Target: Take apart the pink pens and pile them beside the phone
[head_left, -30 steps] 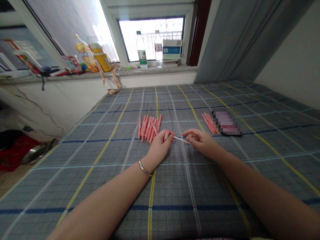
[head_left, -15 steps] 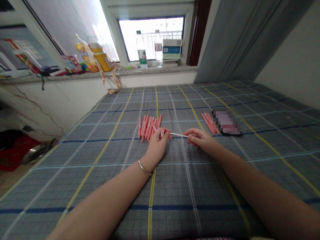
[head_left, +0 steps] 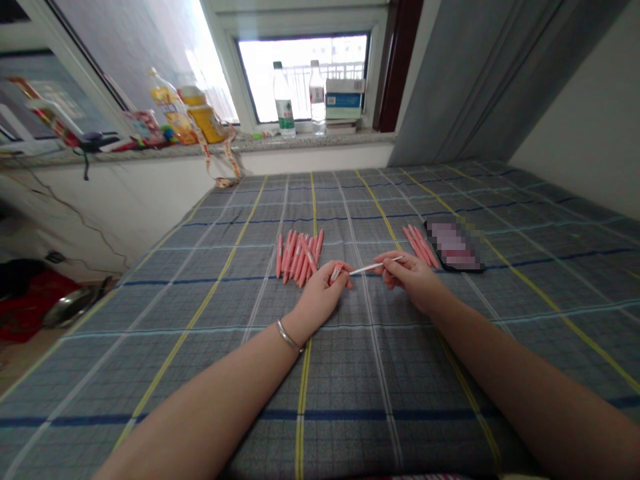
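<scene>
My left hand (head_left: 320, 293) rests on the checked bedsheet (head_left: 350, 373) with its fingers wrapped round a pink pen barrel (head_left: 338, 272). My right hand (head_left: 413, 277) pinches a thin white refill (head_left: 373, 267), whose left tip lies just right of the barrel. A pile of several pink pens (head_left: 299, 253) lies just beyond my left hand. A smaller group of pink pens (head_left: 420, 245) lies beyond my right hand, beside a blurred dark flat object (head_left: 454, 247).
A windowsill at the back holds two water bottles (head_left: 283, 100), a blue and white box (head_left: 344, 101) and orange drink bottles (head_left: 193, 117). The bed's left edge drops to a floor with a metal bowl (head_left: 70, 305). A wall stands at right.
My right hand has moved right and lifted the refill's far end, drawing the white refill away from the barrel. My left hand shifted slightly with the barrel.
</scene>
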`<action>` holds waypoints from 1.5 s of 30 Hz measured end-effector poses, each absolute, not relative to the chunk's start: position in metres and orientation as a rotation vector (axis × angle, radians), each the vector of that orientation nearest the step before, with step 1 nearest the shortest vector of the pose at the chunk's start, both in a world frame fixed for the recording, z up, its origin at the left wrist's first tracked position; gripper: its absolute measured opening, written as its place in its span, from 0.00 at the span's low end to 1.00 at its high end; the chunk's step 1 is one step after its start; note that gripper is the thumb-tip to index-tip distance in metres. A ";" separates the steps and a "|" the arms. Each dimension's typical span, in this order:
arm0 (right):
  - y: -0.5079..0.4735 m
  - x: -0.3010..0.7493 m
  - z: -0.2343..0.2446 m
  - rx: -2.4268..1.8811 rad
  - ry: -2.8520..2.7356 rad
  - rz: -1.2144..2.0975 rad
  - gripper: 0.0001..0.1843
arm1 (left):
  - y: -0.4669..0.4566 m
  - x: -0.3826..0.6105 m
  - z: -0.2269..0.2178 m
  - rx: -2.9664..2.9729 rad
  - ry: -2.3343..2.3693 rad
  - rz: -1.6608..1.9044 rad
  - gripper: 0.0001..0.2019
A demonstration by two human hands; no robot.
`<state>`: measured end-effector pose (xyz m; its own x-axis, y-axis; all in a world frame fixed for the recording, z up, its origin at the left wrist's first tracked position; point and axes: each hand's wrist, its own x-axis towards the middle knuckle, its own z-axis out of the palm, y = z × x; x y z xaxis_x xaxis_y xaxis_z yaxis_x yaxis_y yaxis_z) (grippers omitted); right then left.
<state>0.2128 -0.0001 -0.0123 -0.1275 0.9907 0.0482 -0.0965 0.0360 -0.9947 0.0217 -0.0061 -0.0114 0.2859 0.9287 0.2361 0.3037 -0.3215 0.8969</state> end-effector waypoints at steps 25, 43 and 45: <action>0.000 0.213 -0.008 -1.069 -1.161 1.267 0.18 | -0.015 0.020 -0.007 2.238 1.177 0.816 0.15; -0.010 0.208 -0.011 -1.006 -1.580 1.191 0.18 | -0.019 0.020 -0.007 2.574 1.229 0.642 0.16; -0.010 0.208 -0.011 -1.025 -1.654 1.190 0.17 | -0.020 0.021 -0.006 2.625 1.242 0.600 0.16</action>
<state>0.2076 -0.0096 -0.0112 -0.3183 0.9339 0.1626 0.1425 0.2168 -0.9658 0.0209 -0.0200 -0.0060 0.5705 0.7713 0.2820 0.7005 -0.6363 0.3230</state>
